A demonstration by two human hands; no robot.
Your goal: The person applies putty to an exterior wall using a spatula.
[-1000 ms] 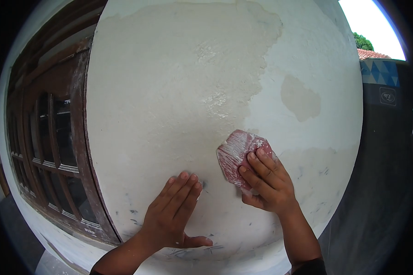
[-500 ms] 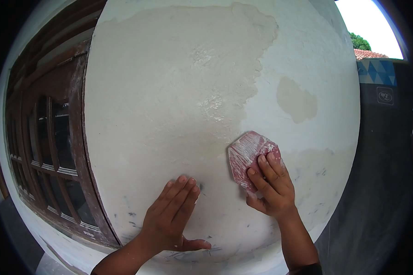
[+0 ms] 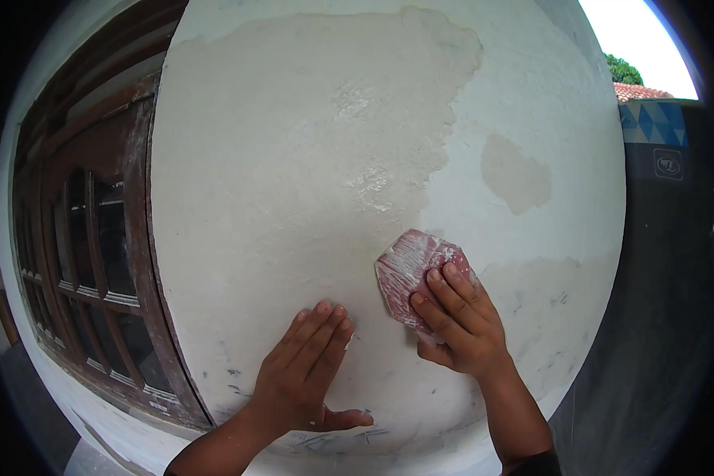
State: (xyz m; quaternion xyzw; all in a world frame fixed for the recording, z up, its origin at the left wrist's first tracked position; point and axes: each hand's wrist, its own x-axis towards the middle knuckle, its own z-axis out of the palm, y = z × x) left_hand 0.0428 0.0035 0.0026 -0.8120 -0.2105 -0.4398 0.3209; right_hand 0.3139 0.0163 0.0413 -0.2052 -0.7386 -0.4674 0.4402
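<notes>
My right hand point(image 3: 460, 329) grips a flat, many-sided red putty spreader point(image 3: 408, 270), with several fingers lying over its face and the thumb low at its lower edge. White streaks cover the spreader's face, which lies close against the wall point(image 3: 246, 182); whether its edge touches is hidden. To the left, my left hand point(image 3: 305, 369) rests flat on the wall, fingers together and thumb stretched out sideways, holding nothing. A large beige patch with shiny, rough spots point(image 3: 369, 186) spreads over the white wall above both hands.
A dark wooden window frame point(image 3: 147, 238) with glass panes borders the wall on the left. Dark marks point(image 3: 234, 373) dot the lower wall. At right stand a dark panel point(image 3: 658, 278) with a blue patterned top, a tiled roof point(image 3: 639, 91) and greenery point(image 3: 623, 70).
My right hand and the spreader have slid slightly left along the wall. My left hand stays flat in place, while the whole view has shifted slightly.
</notes>
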